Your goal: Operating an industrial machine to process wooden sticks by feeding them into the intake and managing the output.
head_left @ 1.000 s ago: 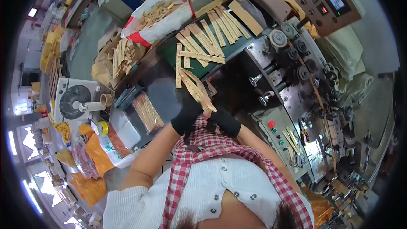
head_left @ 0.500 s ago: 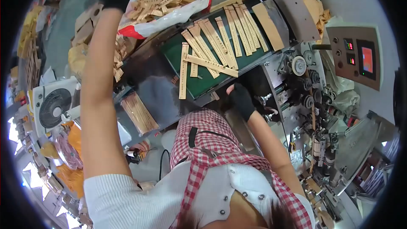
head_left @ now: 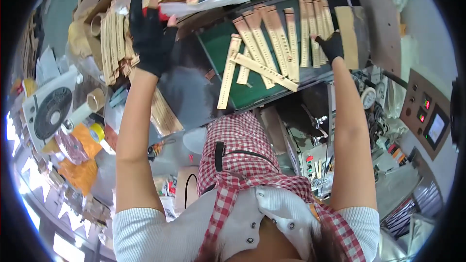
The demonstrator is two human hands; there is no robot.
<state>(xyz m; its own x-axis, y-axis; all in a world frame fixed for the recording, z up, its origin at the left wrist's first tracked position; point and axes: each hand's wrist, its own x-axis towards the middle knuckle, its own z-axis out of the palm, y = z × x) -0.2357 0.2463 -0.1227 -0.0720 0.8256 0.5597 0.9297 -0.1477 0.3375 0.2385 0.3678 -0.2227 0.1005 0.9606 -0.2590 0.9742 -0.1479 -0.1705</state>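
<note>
My left hand (head_left: pixel 153 41), in a black fingerless glove, is open with its fingers spread and holds nothing. It is over the near edge of a white and red plastic bag (head_left: pixel 221 6), beside stacked tan strips (head_left: pixel 112 43). My right hand (head_left: pixel 331 47), gloved the same way, rests at a row of long narrow paper-like strips (head_left: pixel 304 34), its thumb reaching across them. Its other fingers are partly hidden, but thumb and fingers look apart. More strips (head_left: pixel 259 36) lie fanned on the green board (head_left: pixel 213 43); one strip (head_left: pixel 267 72) crosses over the others.
A cardboard piece (head_left: pixel 346 36) stands right of the strips. A clear bundle of sticks (head_left: pixel 165 114) lies at the table's left front. A white fan (head_left: pixel 51 111) is at far left, and a control panel (head_left: pixel 428 111) with a lit screen at right. Machine parts (head_left: pixel 371 97) stand below it.
My left hand has come back from the far left to the bag's near edge. My right hand has moved up from below the board to the right-hand strips. The view has shifted.
</note>
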